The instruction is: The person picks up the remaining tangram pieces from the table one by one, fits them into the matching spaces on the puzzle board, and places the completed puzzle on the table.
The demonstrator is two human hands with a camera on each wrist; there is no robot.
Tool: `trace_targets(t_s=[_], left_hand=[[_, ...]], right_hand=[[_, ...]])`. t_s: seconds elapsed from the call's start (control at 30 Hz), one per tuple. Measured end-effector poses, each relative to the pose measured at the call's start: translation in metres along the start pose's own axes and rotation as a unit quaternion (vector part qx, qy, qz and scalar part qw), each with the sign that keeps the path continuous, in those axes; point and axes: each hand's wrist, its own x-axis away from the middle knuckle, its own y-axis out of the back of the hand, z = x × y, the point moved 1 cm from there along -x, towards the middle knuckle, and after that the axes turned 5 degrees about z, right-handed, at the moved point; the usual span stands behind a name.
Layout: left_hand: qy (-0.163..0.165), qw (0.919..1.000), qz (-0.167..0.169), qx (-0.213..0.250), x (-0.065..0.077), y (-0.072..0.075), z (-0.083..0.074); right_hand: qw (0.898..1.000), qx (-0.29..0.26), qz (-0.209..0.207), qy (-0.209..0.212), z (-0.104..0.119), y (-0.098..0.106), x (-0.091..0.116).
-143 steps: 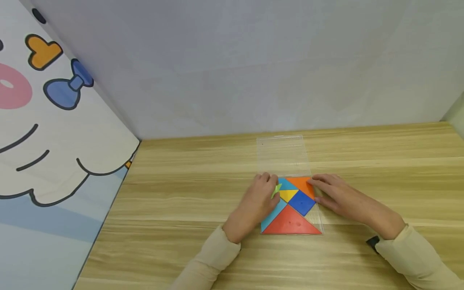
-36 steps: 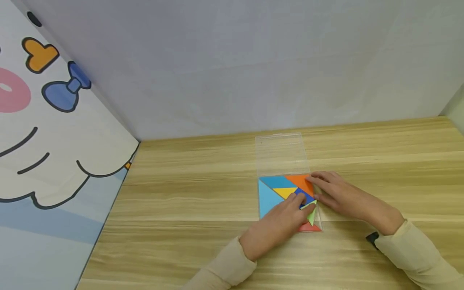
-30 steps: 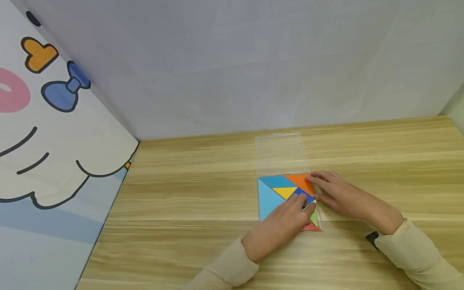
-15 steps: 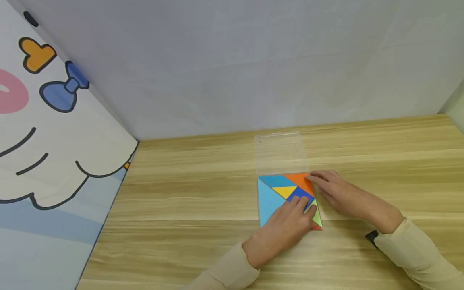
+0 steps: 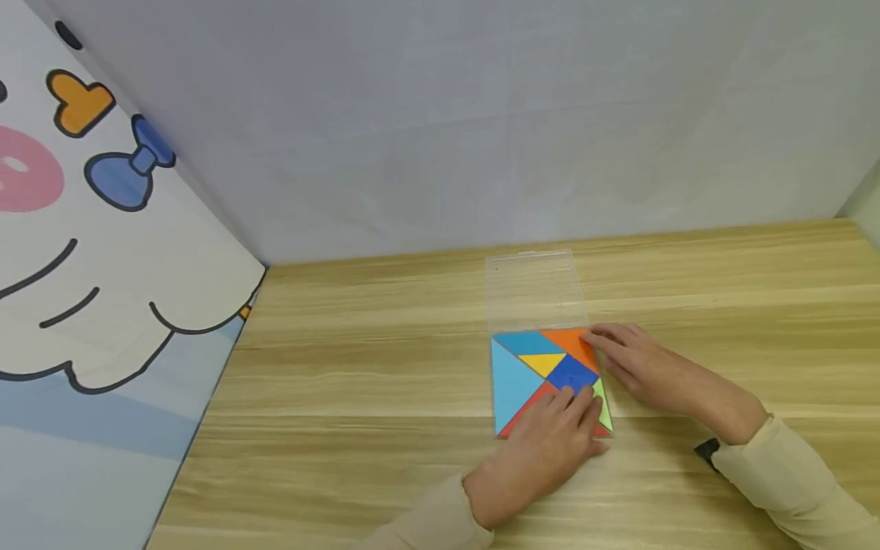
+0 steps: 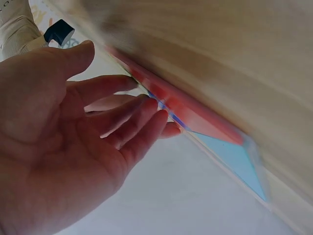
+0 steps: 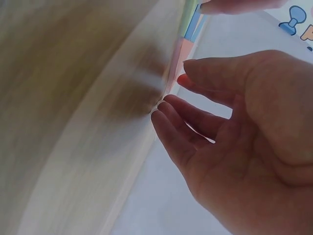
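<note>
A tangram set lies in its clear plastic case, all pieces flat, in the head view. Its pieces are a light blue triangle (image 5: pixel 512 386), a darker blue parallelogram (image 5: pixel 525 342), an orange triangle (image 5: pixel 569 341), a yellow triangle (image 5: pixel 541 363), a blue square (image 5: pixel 572 370), a green triangle (image 5: pixel 603 405) and a red triangle (image 6: pixel 188 108). My left hand (image 5: pixel 546 444) covers much of the red triangle, with fingertips at the blue square's lower edge and beside the green triangle. At the case's upper right, my right hand (image 5: pixel 642 373) touches the edge by the orange triangle, fingers relaxed.
The case's transparent lid (image 5: pixel 535 292) lies folded back behind the pieces on the wooden table (image 5: pixel 357 367). A pale wall (image 5: pixel 481 137) rises at the table's far edge. A cartoon-printed panel (image 5: pixel 137 305) stands at the left.
My left hand has carried the green triangle from the case's left side to its lower right corner, laid it flat and let go, then drawn back slightly. The right hand has stayed nearly still.
</note>
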Motion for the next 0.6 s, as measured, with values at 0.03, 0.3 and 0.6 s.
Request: trace_targets(t_s=[0.03, 0.3, 0.6], left_hand=[[0.002, 1.0, 0.005, -0.002, 0.001, 0.001, 0.0], [0.02, 0.9991, -0.036, 0.016, -0.004, -0.002, 0.002], [0.03, 0.9949, -0.033, 0.09, -0.005, -0.004, 0.011]], right_hand=[[1.0, 0.003, -0.003, 0.003, 0.0, 0.0, 0.0], [1.0, -0.008, -0.008, 0.005, -0.004, -0.003, 0.003], [1.0, -0.013, -0.004, 0.007, -0.005, -0.002, 0.002]])
